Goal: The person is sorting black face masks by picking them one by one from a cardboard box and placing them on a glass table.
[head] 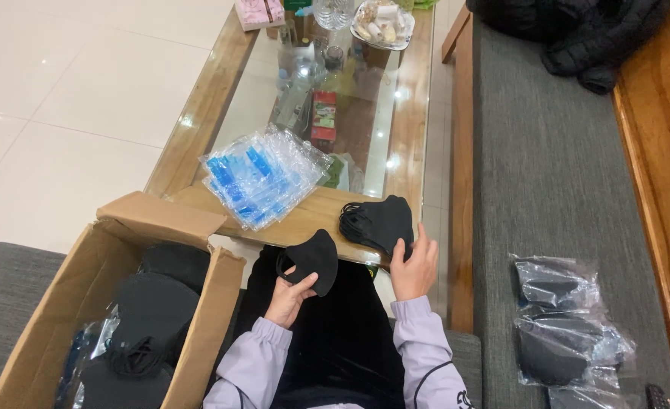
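Left hand [289, 291] pinched shut in a grip, right hand [416, 265] reaching forward.
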